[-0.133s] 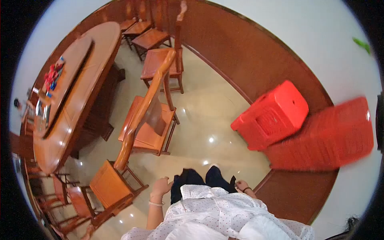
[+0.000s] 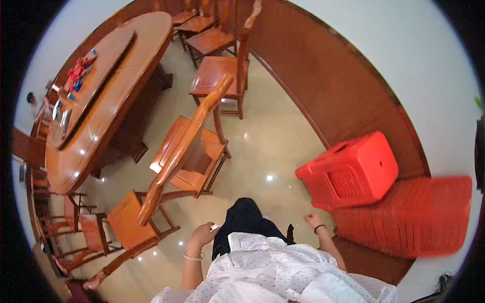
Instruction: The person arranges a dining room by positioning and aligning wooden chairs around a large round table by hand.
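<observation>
My left hand [image 2: 204,235] hangs low beside the dark trousers [image 2: 243,217], its fingers closed round something small and white [image 2: 215,227] that I cannot make out. A pale bracelet is on that wrist. On the other side of my body, my right hand [image 2: 313,220] is curled closed below the red plastic stools [image 2: 353,171], not touching them; a dark band circles its wrist. Whether it holds anything is hidden. A wooden chair [image 2: 199,156] with a curved top rail stands ahead of my left hand.
A large round table [image 2: 121,96] with a raised turntable bears red items [image 2: 80,73]. Several wooden chairs [image 2: 217,76] line the wall. A second red stool stack [image 2: 409,217] lies at the right. A person [image 2: 40,103] is at the far left.
The view has shifted, and the red stools now appear lower. My right hand has swung forward, away from my body. One leg has come forward.
</observation>
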{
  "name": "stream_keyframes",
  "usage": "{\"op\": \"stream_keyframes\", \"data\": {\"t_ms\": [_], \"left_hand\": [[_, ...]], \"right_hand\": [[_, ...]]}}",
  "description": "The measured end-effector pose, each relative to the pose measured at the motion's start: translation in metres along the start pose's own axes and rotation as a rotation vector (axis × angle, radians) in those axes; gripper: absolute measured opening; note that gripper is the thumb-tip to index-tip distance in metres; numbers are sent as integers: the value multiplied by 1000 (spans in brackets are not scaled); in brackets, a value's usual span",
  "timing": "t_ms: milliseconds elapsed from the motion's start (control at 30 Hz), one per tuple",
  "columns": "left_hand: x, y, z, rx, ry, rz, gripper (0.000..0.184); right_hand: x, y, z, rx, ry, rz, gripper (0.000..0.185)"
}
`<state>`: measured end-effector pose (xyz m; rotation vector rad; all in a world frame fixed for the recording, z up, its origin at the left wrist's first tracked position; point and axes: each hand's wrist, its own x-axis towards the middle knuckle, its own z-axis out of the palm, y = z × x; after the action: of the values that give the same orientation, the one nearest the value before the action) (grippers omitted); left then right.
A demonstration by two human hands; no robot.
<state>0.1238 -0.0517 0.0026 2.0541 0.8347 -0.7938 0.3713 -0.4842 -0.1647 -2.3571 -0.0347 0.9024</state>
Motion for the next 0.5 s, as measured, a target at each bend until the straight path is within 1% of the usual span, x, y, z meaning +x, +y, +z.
{"op": "stream_keyframes", "data": {"t_ms": [33, 67, 100, 167, 200, 233, 267, 300, 367, 433, 467, 500], "left_hand": [[3, 5, -24, 7, 48, -25, 52], [16, 15, -35, 16, 128, 10, 52], [31, 34, -40, 3, 135, -12, 52], [66, 79, -59, -62, 121, 80, 52], [86, 106, -75, -114, 109, 140, 52], [109, 132, -94, -130, 126, 137, 52], [132, 158, -114, -112, 129, 199, 48], [153, 183, -131, -100, 125, 262, 44], [197, 222, -155, -227, 282, 370, 39], [214, 278, -207, -190, 361, 420, 36], [230, 293, -222, -199, 370, 462, 36], [241, 308, -238, -213, 381, 448, 36]], "right_hand": [[41, -35, 4, 0, -23, -109, 17], [83, -70, -12, -17, 5, -236, 23], [109, -106, -32, -26, -17, -247, 23], [146, -179, -69, 83, -47, -210, 30], [180, -190, -73, 75, -53, -230, 30], [213, -203, -75, 47, -54, -321, 30], [241, -214, -81, 18, -58, -406, 30], [258, -233, -87, 81, -71, -462, 32], [288, -269, -102, -167, -141, -334, 34], [316, -289, -116, -137, -221, -313, 34], [331, -296, -127, -46, -253, -323, 33], [347, -310, -140, 41, -282, -338, 32]]}}
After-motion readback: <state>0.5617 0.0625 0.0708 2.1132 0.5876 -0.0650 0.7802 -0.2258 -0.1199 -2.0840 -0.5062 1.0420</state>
